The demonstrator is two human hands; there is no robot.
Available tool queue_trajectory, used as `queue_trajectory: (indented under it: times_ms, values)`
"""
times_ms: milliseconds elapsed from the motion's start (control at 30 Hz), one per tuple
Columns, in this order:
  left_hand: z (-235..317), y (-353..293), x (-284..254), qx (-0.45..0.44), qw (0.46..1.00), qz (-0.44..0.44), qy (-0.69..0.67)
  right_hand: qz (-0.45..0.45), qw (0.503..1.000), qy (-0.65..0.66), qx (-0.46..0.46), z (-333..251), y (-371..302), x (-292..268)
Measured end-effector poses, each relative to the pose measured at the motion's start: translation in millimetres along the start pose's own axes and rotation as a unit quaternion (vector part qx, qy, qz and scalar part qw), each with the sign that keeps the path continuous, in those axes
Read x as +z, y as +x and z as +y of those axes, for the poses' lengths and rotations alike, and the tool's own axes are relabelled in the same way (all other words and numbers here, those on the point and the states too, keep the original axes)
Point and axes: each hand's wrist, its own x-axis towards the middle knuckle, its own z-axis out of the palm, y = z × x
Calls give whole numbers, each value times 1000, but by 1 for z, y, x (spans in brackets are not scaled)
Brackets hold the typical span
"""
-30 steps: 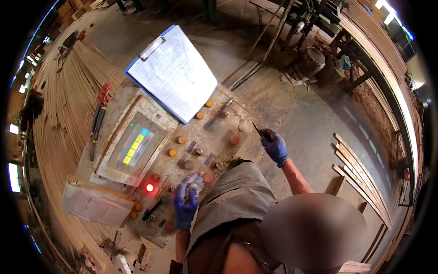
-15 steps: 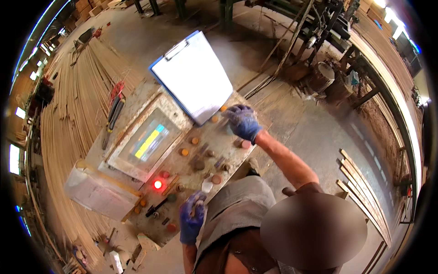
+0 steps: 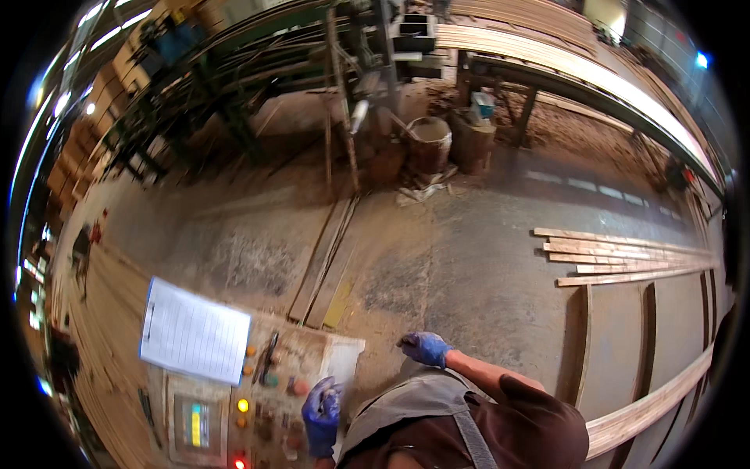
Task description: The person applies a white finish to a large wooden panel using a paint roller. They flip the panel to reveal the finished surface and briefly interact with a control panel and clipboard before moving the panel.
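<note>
My left hand [image 3: 322,414], in a blue glove with grey smudges, is raised at the right edge of a worn control panel [image 3: 277,414]. Its fingers are curled in; whatever they may hold cannot be made out. Over the floor just in front of my apron hangs my right hand [image 3: 426,349], also blue-gloved, fingers loosely bent and nothing visible in them. A clipboard [image 3: 195,332] with a lined sheet lies across the panel's far left part. Near it are a black handle-like piece [image 3: 268,356], a green knob [image 3: 271,381], a lit yellow lamp [image 3: 243,406] and a small screen [image 3: 193,424].
A lit red lamp [image 3: 240,464] shows at the lower rim. Several wooden strips [image 3: 625,258] lie on supports at the right. Beyond the floor stand a drum-like bucket [image 3: 430,141] and a long conveyor [image 3: 578,66] carrying boards. Long strips [image 3: 105,352] cover the left side.
The view has swung right, so the panel sits lower left. My right hand has left the panel's buttons and come back near my apron. A yellow lamp is now lit.
</note>
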Motion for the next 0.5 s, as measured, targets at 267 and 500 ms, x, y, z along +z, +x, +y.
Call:
queue_trajectory:
  times_ms: [267,500]
  values:
    - [-70,180,189,-169,950,-229,-129,134,984,57,106,65,12,-174]
    - [-221,248,230,-61,766,-490,412,194,958,136,163,219,24,-264]
